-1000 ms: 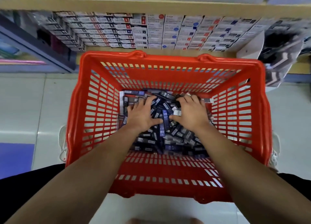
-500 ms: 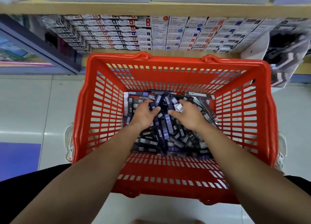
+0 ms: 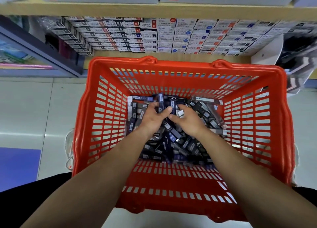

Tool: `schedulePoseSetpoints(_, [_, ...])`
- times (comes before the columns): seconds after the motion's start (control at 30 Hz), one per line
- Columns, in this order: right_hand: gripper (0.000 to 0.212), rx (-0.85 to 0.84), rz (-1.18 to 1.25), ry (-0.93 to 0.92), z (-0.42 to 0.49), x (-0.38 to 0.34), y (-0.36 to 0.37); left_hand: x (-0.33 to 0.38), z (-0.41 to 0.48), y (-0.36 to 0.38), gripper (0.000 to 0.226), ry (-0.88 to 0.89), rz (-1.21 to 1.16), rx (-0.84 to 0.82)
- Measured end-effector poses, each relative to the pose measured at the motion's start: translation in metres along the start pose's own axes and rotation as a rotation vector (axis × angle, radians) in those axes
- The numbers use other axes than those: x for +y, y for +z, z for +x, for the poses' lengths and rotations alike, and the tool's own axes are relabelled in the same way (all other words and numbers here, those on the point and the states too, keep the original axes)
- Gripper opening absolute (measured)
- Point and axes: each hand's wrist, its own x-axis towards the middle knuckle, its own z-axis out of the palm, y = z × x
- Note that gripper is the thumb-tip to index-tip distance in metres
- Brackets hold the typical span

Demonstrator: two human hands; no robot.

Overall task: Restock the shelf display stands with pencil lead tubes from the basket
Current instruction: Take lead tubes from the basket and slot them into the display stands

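Small white and black stationery boxes [image 3: 164, 37] fill the wooden shelf [image 3: 180, 55] behind a red slatted plastic basket [image 3: 106, 125] standing on pale floor tiles. Dark blue and grey pencil lead tubes [image 3: 173, 138] heap its bottom. Both hands dig into the heap's far side. The left hand [image 3: 151, 119] curls round several tubes, and the right hand [image 3: 188, 123], touching it, grips a few more.

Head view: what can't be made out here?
Head view: how many pencil lead tubes the left hand and right hand grip; curled fingers cover them.
Head view: the floor of the basket; the tube pile and forearms hide it.
Head view: shelf box labels, too small and blurred.
Head view: dark goods at the right edge, motion-blurred and cut off.
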Motion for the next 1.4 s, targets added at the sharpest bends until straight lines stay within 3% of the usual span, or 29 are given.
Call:
schedulePoseSetpoints(0.07, [0.078, 0.001, 0.009, -0.013, 0.000, -0.001, 0.000, -0.001, 0.000, 0.000, 0.057, 0.002, -0.023, -0.015])
schedulePoseSetpoints(0.3, [0.077, -0.010, 0.026, -0.010, -0.002, 0.005, -0.007, -0.003, 0.006, -0.005, 0.094, -0.037, -0.060, -0.013])
schedulePoseSetpoints(0.37, [0.071, -0.037, 0.051, -0.013, -0.002, 0.005, -0.010, -0.005, 0.009, -0.010, 0.090, -0.045, -0.063, -0.038])
schedulePoseSetpoints(0.53, [0.065, -0.010, 0.101, -0.010, -0.005, -0.001, -0.009, -0.008, 0.009, -0.015, 0.049, -0.045, -0.111, -0.125])
schedulePoseSetpoints(0.63, [0.066, 0.043, 0.157, 0.000, -0.006, -0.004, -0.007, 0.000, 0.002, -0.012, 0.077, -0.053, -0.155, -0.110])
schedulePoseSetpoints(0.67, [0.065, 0.052, 0.179, 0.004, -0.007, -0.004, -0.007, 0.001, 0.001, -0.010, 0.072, -0.055, -0.182, -0.112])
schedulePoseSetpoints(0.8, [0.062, 0.045, 0.155, -0.004, -0.008, -0.002, -0.006, -0.002, 0.000, -0.007, 0.019, -0.050, -0.211, -0.148])
schedulePoseSetpoints(0.93, [0.057, 0.032, 0.114, -0.018, -0.008, -0.004, -0.008, 0.001, 0.000, -0.003, 0.024, -0.004, -0.163, -0.114])
schedulePoseSetpoints(1.1, [0.037, 0.053, 0.069, -0.054, -0.008, -0.004, -0.011, -0.001, 0.004, 0.000, 0.026, 0.033, -0.018, -0.088])
schedulePoseSetpoints(1.27, [0.035, 0.154, 0.055, -0.059, -0.008, -0.006, -0.016, -0.006, 0.010, -0.005, 0.061, 0.037, -0.057, -0.115])
schedulePoseSetpoints(1.33, [0.030, 0.159, 0.073, -0.064, -0.008, -0.007, -0.018, -0.006, 0.011, -0.006, 0.039, 0.036, -0.089, -0.115])
schedulePoseSetpoints(1.4, [0.012, 0.148, 0.069, -0.088, -0.009, -0.008, -0.019, -0.003, 0.008, -0.004, 0.036, 0.038, -0.120, -0.131])
